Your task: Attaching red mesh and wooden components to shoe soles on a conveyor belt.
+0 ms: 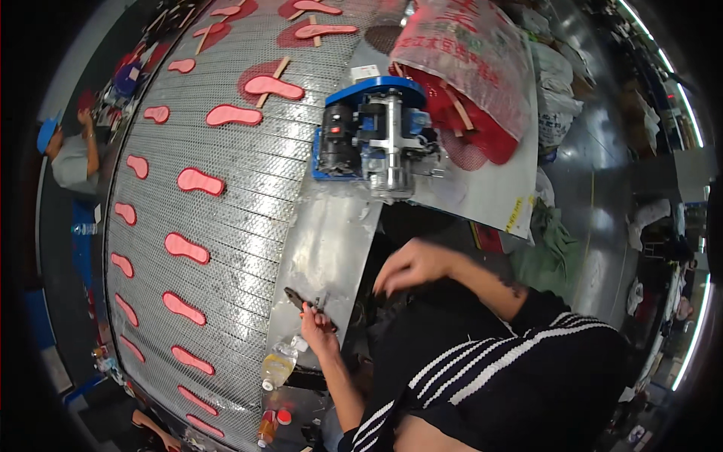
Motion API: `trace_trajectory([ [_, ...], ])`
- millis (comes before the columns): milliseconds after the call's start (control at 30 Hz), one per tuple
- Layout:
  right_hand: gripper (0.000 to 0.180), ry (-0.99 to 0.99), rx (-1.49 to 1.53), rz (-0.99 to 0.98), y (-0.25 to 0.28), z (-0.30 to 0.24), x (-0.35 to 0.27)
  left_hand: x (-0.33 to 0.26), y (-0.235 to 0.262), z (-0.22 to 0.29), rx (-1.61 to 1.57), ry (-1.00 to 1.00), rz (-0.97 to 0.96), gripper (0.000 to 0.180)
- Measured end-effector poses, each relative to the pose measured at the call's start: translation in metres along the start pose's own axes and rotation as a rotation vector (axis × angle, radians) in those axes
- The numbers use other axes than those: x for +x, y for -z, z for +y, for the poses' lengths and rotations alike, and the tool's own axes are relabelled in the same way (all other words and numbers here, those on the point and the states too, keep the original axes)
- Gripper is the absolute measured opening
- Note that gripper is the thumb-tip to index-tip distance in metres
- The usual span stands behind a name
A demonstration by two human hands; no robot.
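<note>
Striped black sleeve (482, 361) lowest in view. Left hand (318, 325) on metal counter (324, 248) edge, fingers closed round dark pliers (300, 303). Right hand (413, 265) hovering just past counter edge, fingers curled loosely, holding nothing visible. Blue machine (376, 135) farther up counter. Pink soles (188, 248) spread over mesh belt (241, 196). Bottles (276, 369) near left wrist.

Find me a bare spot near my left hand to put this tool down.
The shiny metal side plate is bare between the left hand holding the dark tool and the blue motor unit. Below the hand, plastic bottles crowd it. The mesh conveyor carries pink sole-shaped pieces.
</note>
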State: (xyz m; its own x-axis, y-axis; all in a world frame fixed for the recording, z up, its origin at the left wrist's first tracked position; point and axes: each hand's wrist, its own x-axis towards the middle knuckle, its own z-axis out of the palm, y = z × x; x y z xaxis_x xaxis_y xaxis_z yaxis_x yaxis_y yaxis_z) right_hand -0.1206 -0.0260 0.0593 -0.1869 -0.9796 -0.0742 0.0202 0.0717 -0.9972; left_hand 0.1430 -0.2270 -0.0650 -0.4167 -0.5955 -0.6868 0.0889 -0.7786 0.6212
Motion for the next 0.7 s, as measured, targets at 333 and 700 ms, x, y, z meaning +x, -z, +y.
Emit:
trace_trajectory([
  [333, 0.052, -0.791, -1.402, 1.379, 0.244, 0.201, -0.122, -0.042, 0.015, -0.049, -0.012, 0.028, 0.068, 0.027],
  [700, 0.04, -0.38, -1.343, 1.178, 0.304, 0.14, -0.226, -0.073, -0.149, -0.14, 0.252, 0.098, -0.118, 0.018],
])
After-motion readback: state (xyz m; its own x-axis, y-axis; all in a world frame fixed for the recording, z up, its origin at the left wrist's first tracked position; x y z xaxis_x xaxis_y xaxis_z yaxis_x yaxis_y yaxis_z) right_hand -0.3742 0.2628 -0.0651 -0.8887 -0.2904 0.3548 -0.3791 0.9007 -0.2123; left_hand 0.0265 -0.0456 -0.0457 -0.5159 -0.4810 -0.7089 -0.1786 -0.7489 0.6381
